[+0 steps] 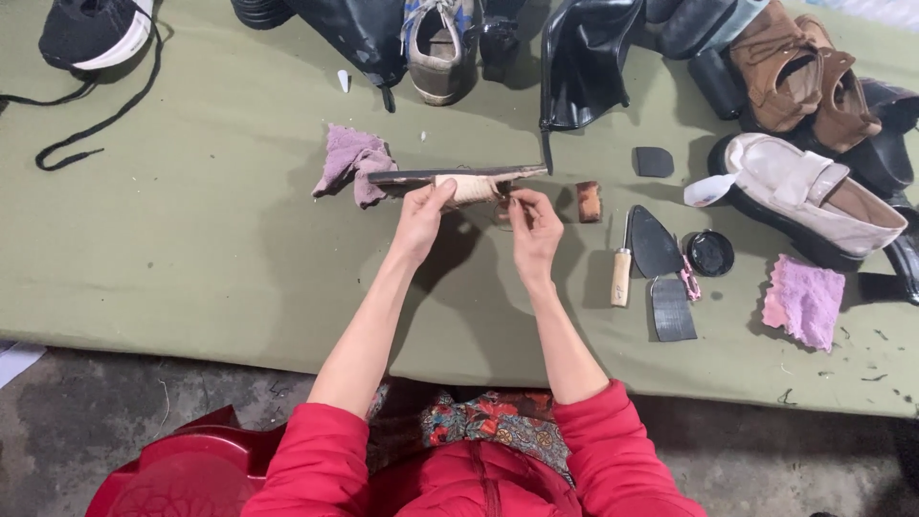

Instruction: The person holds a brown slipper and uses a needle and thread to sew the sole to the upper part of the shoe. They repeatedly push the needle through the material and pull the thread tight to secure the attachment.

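My left hand (421, 218) pinches the underside of a flat shoe (459, 180) held on edge, its thin dark sole a horizontal strip and a pale tan upper showing in the middle. Just right of it, my right hand (534, 228) has its fingertips closed on something small at the shoe's right part; I cannot tell what it is. Both hands hover over the olive-green table (191, 249). A mauve rag (352, 161) lies directly behind the shoe's left end.
Right of my hands lie a small brown block (589, 201), a wooden-handled awl (621, 271), black sole pieces (665, 278), a round black tin (710, 253), a pink cloth (804, 300). Shoes and boots (814, 187) crowd the far edge. A red stool (182, 469) stands lower left.
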